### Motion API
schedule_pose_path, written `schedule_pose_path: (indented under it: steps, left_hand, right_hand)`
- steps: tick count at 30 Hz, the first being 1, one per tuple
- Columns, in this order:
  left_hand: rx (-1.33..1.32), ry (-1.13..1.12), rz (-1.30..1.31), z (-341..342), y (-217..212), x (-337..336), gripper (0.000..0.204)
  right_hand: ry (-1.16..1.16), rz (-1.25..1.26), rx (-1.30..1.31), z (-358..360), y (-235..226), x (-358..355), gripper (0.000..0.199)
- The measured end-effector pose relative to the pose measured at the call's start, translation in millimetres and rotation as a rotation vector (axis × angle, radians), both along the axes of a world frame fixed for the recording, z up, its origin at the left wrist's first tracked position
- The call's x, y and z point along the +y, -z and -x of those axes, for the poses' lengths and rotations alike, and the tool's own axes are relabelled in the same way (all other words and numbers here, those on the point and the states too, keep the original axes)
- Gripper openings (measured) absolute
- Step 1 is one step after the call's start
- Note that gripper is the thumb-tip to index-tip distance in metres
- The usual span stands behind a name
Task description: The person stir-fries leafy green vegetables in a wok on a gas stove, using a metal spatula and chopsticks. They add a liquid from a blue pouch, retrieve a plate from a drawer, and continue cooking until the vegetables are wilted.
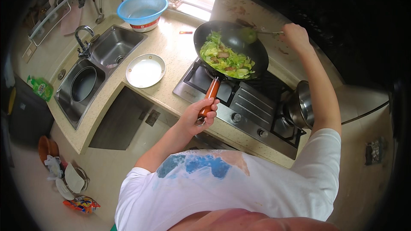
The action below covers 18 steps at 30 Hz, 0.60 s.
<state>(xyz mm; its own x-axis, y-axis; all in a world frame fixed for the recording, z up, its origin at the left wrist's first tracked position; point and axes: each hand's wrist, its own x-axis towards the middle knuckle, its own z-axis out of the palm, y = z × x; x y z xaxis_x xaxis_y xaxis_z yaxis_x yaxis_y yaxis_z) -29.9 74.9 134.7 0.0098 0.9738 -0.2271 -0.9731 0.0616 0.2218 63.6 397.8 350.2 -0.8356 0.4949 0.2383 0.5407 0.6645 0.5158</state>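
My left hand [201,113] is wrapped round the reddish-brown handle [211,92] of a dark wok [233,40]. The wok is tilted over the left burner of the gas stove [252,102]. Chopped green leafy vegetables [220,55] with a few brown pieces lie in its near-left side. At the far right, my right hand [295,37] is closed on the thin metal handle of a spatula [269,32]. The spatula's head reaches over the wok's rim; it is blurred, with some green at it. A white plate [145,70] with a patterned rim stands on the counter left of the wok.
A metal pot [302,105] sits on the right burner, beneath my right arm. Left are a double sink [115,45] with a dark pan [83,83] in it, a faucet [83,38] and a green bottle [40,87]. A blue basin [143,8] stands by the window.
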Motion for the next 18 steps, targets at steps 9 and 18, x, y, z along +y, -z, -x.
schedule_pose_path:
  steps: [9, 18]
  left_hand:
    - [0.03, -0.003, 0.032, -0.2, -7.7, -3.2, 0.02]
    - [0.045, 0.002, 0.053, -0.3, -7.8, -3.1, 0.021]
  right_hand:
    - [0.024, 0.041, 0.164, 30.6, 53.7, 14.2, 0.019]
    - [-0.037, 0.024, 0.168, 23.4, 38.9, -6.3, 0.018]
